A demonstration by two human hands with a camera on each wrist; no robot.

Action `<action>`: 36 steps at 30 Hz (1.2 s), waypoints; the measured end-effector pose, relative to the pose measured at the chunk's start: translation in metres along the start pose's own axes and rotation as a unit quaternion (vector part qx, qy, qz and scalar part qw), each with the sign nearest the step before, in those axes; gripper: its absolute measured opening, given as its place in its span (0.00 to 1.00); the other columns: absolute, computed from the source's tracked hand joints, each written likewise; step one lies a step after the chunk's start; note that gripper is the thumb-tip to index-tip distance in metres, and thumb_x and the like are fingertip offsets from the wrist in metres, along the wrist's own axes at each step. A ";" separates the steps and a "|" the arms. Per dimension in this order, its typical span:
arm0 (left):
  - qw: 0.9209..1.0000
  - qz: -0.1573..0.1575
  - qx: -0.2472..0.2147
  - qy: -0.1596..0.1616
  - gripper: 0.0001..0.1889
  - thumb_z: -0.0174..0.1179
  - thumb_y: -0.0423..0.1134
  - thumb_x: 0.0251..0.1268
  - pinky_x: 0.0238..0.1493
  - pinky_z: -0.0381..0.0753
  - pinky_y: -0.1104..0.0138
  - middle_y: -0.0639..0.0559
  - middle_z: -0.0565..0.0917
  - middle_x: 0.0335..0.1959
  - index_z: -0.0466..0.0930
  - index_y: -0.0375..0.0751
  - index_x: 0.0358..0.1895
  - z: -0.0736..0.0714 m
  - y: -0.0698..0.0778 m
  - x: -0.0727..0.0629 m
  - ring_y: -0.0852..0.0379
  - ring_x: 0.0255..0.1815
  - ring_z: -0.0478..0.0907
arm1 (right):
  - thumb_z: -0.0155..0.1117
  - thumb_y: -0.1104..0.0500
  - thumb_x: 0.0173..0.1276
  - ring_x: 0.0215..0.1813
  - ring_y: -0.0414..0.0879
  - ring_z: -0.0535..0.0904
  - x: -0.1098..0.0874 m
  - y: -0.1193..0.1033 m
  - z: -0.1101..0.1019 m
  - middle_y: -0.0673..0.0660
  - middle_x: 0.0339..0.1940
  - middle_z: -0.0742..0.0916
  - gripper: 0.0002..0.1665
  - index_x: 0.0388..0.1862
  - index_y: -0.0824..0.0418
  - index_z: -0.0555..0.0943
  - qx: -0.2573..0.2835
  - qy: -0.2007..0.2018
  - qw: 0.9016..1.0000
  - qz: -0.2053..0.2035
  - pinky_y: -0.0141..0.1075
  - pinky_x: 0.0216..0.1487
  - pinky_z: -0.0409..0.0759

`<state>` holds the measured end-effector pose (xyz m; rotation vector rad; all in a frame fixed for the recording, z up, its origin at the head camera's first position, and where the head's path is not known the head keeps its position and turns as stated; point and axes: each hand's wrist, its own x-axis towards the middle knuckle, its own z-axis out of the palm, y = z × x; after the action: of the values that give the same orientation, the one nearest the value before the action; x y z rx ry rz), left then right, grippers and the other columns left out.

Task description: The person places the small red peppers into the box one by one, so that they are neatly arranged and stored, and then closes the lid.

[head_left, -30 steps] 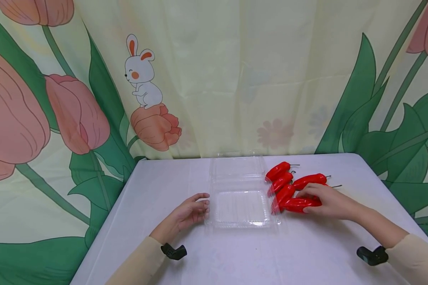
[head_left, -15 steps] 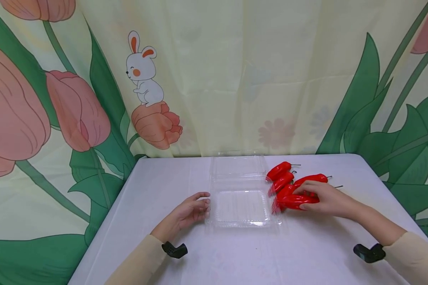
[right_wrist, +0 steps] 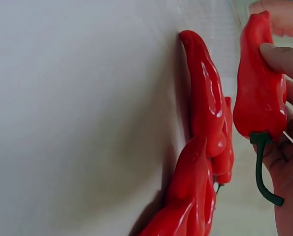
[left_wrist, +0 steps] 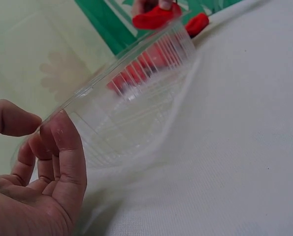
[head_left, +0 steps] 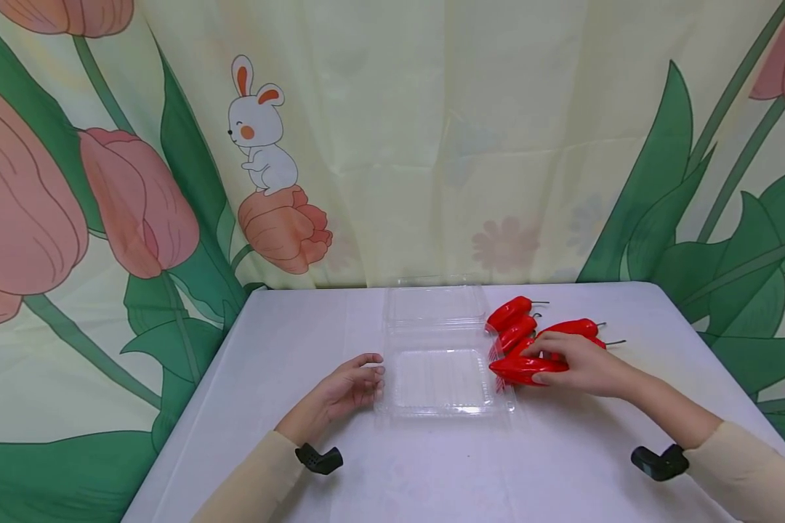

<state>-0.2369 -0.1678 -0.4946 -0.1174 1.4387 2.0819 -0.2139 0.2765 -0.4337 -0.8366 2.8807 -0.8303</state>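
A clear plastic clamshell box (head_left: 441,378) lies with its lid (head_left: 435,305) folded back on the white table. My left hand (head_left: 353,385) is at the box's left side; in the left wrist view its thumb and fingers pinch the thin rim. My right hand (head_left: 585,365) holds a red chili pepper (head_left: 523,370) just over the box's right edge. Seen from the right wrist, this pepper (right_wrist: 257,81) is raised above the others, its dark green stem (right_wrist: 259,167) pointing back toward the palm. Several more red peppers (head_left: 509,314) lie beside the box, some partly hidden by my right hand.
The table (head_left: 392,472) has a white cloth, and its far edge meets a curtain (head_left: 392,181) printed with tulips and a rabbit. The loose peppers (right_wrist: 205,93) lie close together, some touching, right of the box.
My right hand has lifted the chili pepper slightly and carried it left, from the pile to the box's right edge. The left hand stays at the box's left rim.
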 end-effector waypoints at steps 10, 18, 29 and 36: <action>1.000 -0.007 -0.004 -0.002 0.19 0.54 0.25 0.70 0.36 0.85 0.71 0.53 0.78 0.37 0.64 0.38 0.61 0.001 0.000 -0.002 0.60 0.32 0.78 | 0.81 0.46 0.58 0.56 0.52 0.82 0.006 -0.008 0.006 0.54 0.54 0.87 0.28 0.56 0.51 0.85 0.014 -0.003 1.000 0.006 0.28 0.40 0.83; 1.000 -0.008 -0.004 -0.003 0.18 0.53 0.25 0.70 0.35 0.84 0.71 0.53 0.77 0.36 0.64 0.39 0.59 0.001 0.000 -0.003 0.60 0.32 0.78 | 0.80 0.46 0.58 0.55 0.49 0.81 0.015 -0.021 0.006 0.51 0.54 0.87 0.30 0.59 0.49 0.85 0.031 -0.010 0.999 -0.006 0.30 0.41 0.84; 1.000 -0.008 -0.011 -0.008 0.17 0.53 0.26 0.70 0.35 0.84 0.71 0.54 0.76 0.36 0.64 0.40 0.59 0.001 0.001 -0.005 0.61 0.32 0.78 | 0.81 0.48 0.58 0.57 0.50 0.80 0.029 -0.033 0.014 0.51 0.55 0.86 0.29 0.59 0.48 0.84 0.055 -0.030 0.998 0.002 0.32 0.43 0.84; 1.000 -0.007 -0.008 -0.006 0.17 0.53 0.26 0.71 0.36 0.84 0.71 0.54 0.77 0.37 0.64 0.40 0.59 0.001 0.001 -0.004 0.60 0.33 0.78 | 0.81 0.49 0.58 0.61 0.56 0.79 0.039 -0.045 0.020 0.55 0.58 0.85 0.30 0.59 0.49 0.85 0.064 -0.030 0.997 0.007 0.36 0.43 0.87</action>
<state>-0.2340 -0.1686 -0.4914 -0.1219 1.4096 2.0794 -0.2219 0.2149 -0.4244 -0.8142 2.7438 -0.9589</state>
